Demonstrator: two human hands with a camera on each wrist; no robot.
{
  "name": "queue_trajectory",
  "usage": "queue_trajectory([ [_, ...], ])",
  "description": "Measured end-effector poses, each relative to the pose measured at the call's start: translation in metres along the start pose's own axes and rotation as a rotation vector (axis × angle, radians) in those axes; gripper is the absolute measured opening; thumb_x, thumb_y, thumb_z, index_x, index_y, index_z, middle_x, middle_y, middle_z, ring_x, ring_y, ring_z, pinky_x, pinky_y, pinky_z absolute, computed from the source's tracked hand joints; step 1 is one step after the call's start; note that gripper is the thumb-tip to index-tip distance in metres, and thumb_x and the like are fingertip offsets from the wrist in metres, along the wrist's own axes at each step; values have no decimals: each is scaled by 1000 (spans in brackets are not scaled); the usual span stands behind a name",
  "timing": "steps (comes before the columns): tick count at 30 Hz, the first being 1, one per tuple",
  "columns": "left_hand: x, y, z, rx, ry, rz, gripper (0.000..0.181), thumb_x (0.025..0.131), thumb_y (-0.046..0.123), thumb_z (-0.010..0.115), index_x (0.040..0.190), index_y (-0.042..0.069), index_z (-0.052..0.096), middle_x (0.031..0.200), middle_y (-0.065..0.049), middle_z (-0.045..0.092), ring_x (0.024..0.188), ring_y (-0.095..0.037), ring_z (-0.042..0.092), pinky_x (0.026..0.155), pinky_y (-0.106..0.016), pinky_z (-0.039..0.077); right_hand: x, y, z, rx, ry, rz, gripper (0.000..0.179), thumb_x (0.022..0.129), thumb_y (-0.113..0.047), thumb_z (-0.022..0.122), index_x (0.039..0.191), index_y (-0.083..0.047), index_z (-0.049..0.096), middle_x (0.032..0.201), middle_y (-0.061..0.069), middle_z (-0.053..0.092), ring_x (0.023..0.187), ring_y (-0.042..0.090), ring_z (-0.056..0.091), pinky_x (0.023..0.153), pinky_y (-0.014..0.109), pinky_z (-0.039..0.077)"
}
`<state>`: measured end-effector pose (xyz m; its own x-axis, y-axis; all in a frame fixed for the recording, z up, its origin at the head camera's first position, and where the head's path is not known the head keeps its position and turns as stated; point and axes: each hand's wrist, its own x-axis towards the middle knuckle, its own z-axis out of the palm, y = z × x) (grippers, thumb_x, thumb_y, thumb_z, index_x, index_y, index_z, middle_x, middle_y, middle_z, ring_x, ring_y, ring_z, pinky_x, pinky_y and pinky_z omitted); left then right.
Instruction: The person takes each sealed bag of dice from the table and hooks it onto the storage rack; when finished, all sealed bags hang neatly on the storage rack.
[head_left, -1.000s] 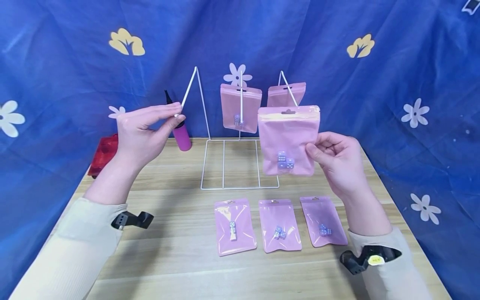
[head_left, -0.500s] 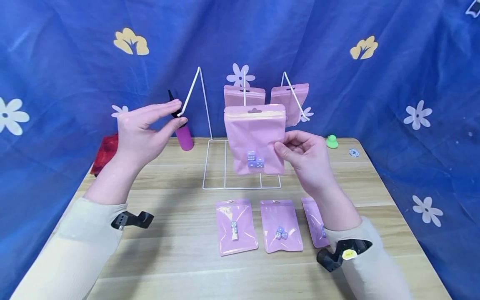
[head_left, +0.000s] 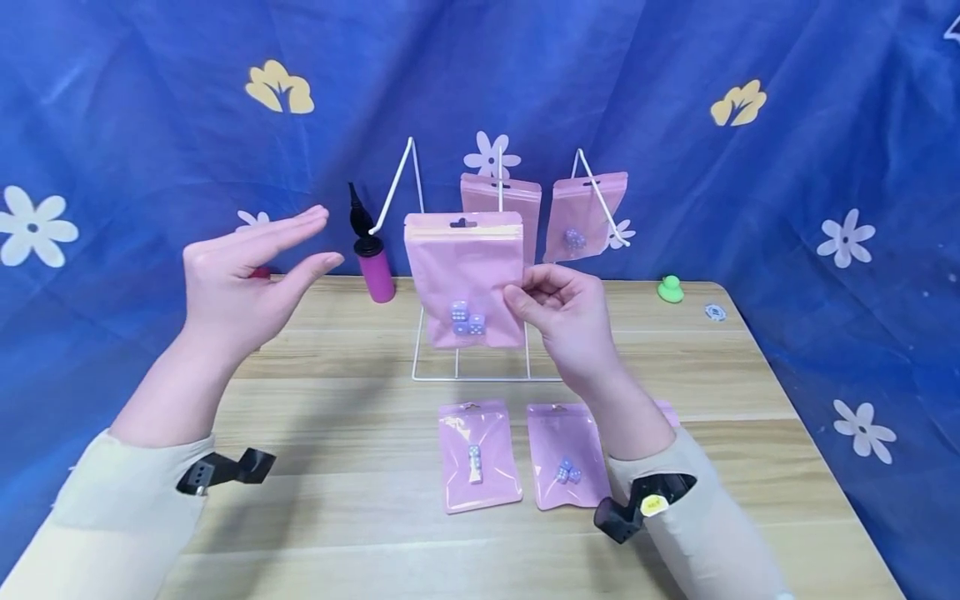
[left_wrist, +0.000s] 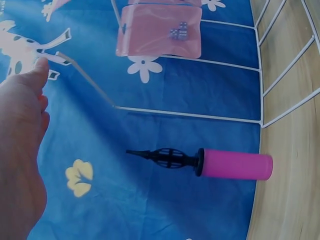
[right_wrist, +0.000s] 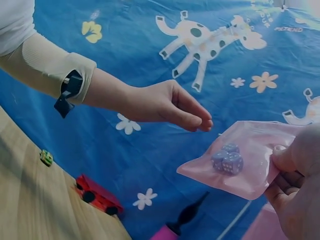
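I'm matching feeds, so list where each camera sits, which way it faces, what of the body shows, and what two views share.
Head: on the head, facing forward and down over table, rack and held bag; left hand, right hand and both sleeves show.
Left wrist: on that wrist, facing past the left hand toward pump and curtain; only that hand shows.
Right wrist: on that wrist, facing across held bag to left hand; right hand and left sleeve also show.
Head and right wrist share the held bag.

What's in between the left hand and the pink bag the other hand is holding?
In the head view, between the left hand and the held pink bag you can see a magenta pump, farther back, and a white rack prong's lower end.
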<state>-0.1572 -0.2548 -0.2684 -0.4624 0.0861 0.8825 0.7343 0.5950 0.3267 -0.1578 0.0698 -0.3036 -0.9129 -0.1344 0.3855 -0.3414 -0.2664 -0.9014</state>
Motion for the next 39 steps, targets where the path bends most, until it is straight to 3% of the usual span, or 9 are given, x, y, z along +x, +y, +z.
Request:
queue_trajectory([
  [2, -1, 3, -5, -4, 6, 5, 58, 89, 57, 82, 109, 2, 83, 113, -14, 78, 98, 8, 70, 86, -11, 49, 1, 2, 7, 6, -1, 7, 7, 91, 21, 70, 95, 15, 68, 92, 19, 74, 83, 17, 73, 77, 22, 60],
  [7, -6, 11, -14, -24, 45, 10, 54, 86, 53, 86, 106, 3, 84, 110, -16, 78, 95, 4, 73, 77, -7, 47, 2, 9, 27, 20, -8, 9, 6, 91, 21, 70, 95, 17, 68, 92, 23, 73, 82, 15, 71, 75, 22, 60],
  [11, -6, 17, -18, -44, 66, 16, 58, 85, 56, 86, 103, 1, 84, 106, -20, 78, 106, -8, 75, 99, -23, 55, 2, 15, 42, 28, -25, 8, 6, 91, 20, 71, 95, 16, 69, 90, 24, 72, 79, 14, 70, 73, 21, 59],
  [18, -8, 26, -19, -97, 96, 32, 52, 84, 48, 91, 98, -2, 84, 100, -23, 78, 104, -12, 76, 98, -26, 57, 5, 26, 61, 25, -30, 50, 5, 93, 17, 71, 97, 16, 70, 90, 19, 73, 78, 13, 69, 71, 20, 58],
  [23, -10, 27, -21, -97, 81, 37, 54, 85, 49, 89, 98, -3, 84, 101, -23, 78, 105, -13, 76, 97, -24, 57, 12, 36, 69, 22, -15, 67, 6, 92, 17, 71, 98, 18, 69, 87, 10, 75, 77, 10, 69, 71, 19, 57],
  [30, -16, 23, -25, -80, 54, 29, 57, 85, 53, 87, 101, -2, 84, 103, -23, 78, 106, -12, 76, 98, -23, 56, 20, 47, 74, -2, -7, 78, 6, 92, 16, 72, 96, 19, 68, 87, 14, 74, 76, 8, 67, 70, 18, 56],
  [32, -18, 22, -26, -73, 43, 22, 58, 86, 54, 86, 103, -2, 84, 105, -22, 78, 106, -10, 75, 94, -17, 55, 24, 51, 75, -12, 0, 73, 6, 92, 16, 72, 96, 19, 68, 87, 15, 74, 75, 8, 67, 69, 17, 55],
  [35, -22, 20, -27, -68, 22, 11, 56, 87, 51, 86, 105, -2, 83, 107, -22, 78, 79, -2, 71, 75, -8, 48, 30, 56, 75, -41, 20, 74, 5, 92, 15, 72, 96, 18, 69, 88, 18, 74, 75, 8, 67, 70, 17, 56],
  [39, -26, 18, -26, -78, 0, 3, 49, 88, 44, 88, 105, -2, 83, 108, -21, 78, 55, -2, 40, 58, -10, 29, 38, 62, 76, -63, 33, 93, 5, 94, 13, 73, 97, 16, 70, 91, 20, 76, 77, 9, 68, 72, 18, 56],
])
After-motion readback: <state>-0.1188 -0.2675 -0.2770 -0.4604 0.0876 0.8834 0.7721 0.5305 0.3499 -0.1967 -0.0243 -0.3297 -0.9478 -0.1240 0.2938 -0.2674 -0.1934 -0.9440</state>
